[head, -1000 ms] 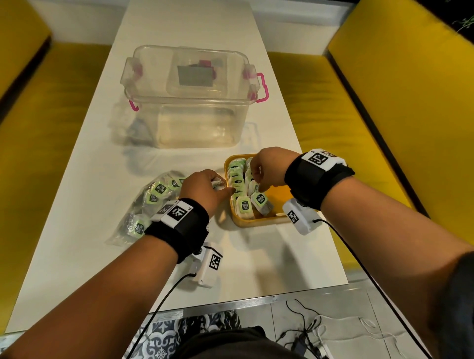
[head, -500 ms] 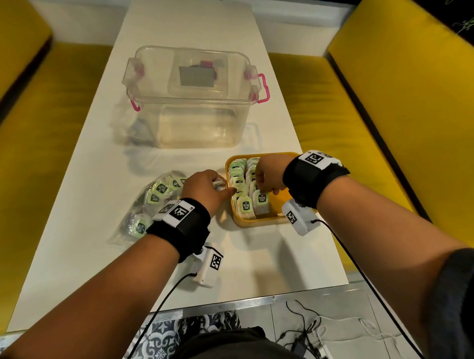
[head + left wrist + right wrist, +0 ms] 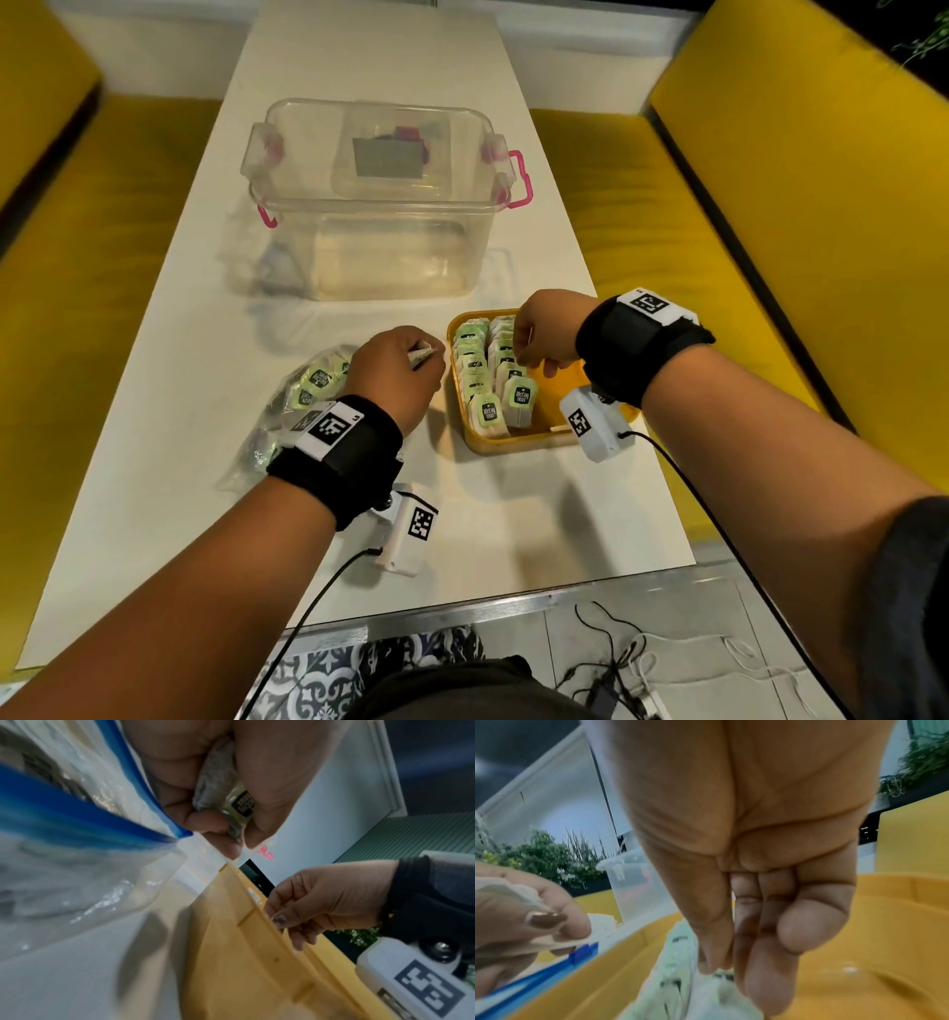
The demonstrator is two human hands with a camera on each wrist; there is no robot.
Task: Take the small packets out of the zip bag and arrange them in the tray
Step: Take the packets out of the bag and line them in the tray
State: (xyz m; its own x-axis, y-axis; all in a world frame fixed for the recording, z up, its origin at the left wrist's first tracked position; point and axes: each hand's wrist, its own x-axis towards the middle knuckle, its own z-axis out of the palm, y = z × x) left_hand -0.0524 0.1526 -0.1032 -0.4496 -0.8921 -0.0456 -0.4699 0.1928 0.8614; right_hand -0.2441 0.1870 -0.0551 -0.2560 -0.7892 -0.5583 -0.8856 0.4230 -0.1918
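Packets (image 3: 485, 370) stand on edge in two close rows in the yellow tray (image 3: 524, 442), soft paper sachets with green labels, the nearest ones leaning. The left hand (image 3: 395, 372) pinches one packet (image 3: 231, 801) between thumb and curled fingers, just beside the tray's left wall and over the mouth of the zip bag (image 3: 298, 406). The right hand (image 3: 547, 334) reaches down into the right-hand row, thumb and fingertips closed on the top edge of a packet there (image 3: 713, 981), apparently straightening it.

Risk, as I judge it, lies in the rows themselves: the packets are light, limp and only propped against one another, so a nudge from the right hand or a careless insert from the left could tip several flat like dominoes. The tray is smooth hard plastic and may slide on the pale desk (image 3: 513, 529) if pushed. The bag is thin, clear, crinkled film with a blue zip strip (image 3: 77, 815), still holding more packets; dragging a wrist across it could scatter them. A clear lidded box (image 3: 375, 200) with pink latches sits behind, well apart.
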